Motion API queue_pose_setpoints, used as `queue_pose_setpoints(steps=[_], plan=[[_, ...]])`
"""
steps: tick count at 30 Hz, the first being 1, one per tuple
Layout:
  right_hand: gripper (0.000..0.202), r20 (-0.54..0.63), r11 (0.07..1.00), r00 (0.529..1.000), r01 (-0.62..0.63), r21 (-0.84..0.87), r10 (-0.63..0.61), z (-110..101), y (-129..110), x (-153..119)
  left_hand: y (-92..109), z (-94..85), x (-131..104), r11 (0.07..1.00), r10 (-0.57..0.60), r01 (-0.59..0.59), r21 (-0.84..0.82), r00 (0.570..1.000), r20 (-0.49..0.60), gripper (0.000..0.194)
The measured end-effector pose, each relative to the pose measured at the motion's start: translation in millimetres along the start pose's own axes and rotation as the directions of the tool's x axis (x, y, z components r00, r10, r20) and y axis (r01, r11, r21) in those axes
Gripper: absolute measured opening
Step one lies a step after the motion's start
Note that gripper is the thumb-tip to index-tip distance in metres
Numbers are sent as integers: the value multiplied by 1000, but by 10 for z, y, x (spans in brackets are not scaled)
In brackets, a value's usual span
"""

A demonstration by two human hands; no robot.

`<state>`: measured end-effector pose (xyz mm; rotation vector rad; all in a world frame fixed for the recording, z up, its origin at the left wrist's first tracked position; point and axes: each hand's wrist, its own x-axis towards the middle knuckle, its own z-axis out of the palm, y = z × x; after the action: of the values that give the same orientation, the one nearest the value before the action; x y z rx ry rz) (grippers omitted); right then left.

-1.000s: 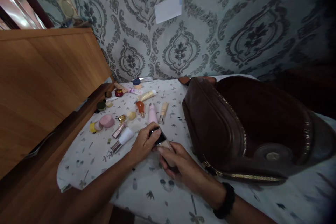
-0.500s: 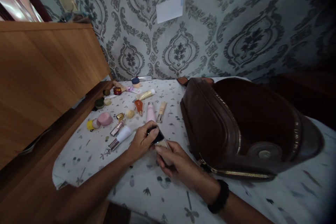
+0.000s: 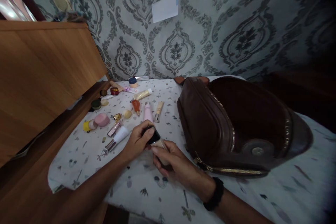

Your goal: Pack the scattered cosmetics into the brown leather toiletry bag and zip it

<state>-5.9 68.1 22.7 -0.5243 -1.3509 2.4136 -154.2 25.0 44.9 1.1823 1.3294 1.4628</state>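
Inside brown bag [image 3: 203,122], contents too dark.

1 head-worn view looks forward and down over the tabletop [image 3: 147,178], hands close below.

The cloth-covered table [image 3: 78,161] carries a brown bag [image 3: 204,119] toward its right edge, a blue-lidded jar [image 3: 133,83] near the far edge, a pink tub [image 3: 102,119] – probably a tub – by the left edge, and an orange bottle [image 3: 135,106] near a pink tube [image 3: 148,112].
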Motion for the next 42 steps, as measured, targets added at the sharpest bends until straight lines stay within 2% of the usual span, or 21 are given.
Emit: queue_pose_setpoints(steps=[5,12,22,25,30,33,36,39,42], plan=[[40,63,997,998,-2,80,-3,17,-38,-20,59,-26,6,992,-46,57,-115,994,96,59],[50,129,981,991,-9,194,-17,5,-40,-6,77,-55,43,972,-90,131,-196,975,205,57],[59,223,967,974,-21,255,-37,-19,-11,-10,81,-66,35,963,-117,164,-213,969,215,56],[62,202,968,979,-18,251,-34,-43,42,29,60,-74,29,962,-132,178,-208,968,215,57],[76,204,968,978,-90,235,41,-61,122,131,-52,-183,11,964,-149,178,-196,977,153,52],[80,235,978,971,-8,209,-42,-37,100,136,-115,-292,17,965,-193,209,-160,975,109,58],[81,238,973,966,50,224,-104,-2,24,89,-125,-338,32,977,-183,183,-107,983,11,63],[79,178,975,978,75,210,-113,15,-42,50,-83,-317,39,989,-142,139,-43,986,-87,63],[81,50,981,989,134,140,-143,17,-57,50,8,-312,47,991,-114,121,63,989,-97,61]])
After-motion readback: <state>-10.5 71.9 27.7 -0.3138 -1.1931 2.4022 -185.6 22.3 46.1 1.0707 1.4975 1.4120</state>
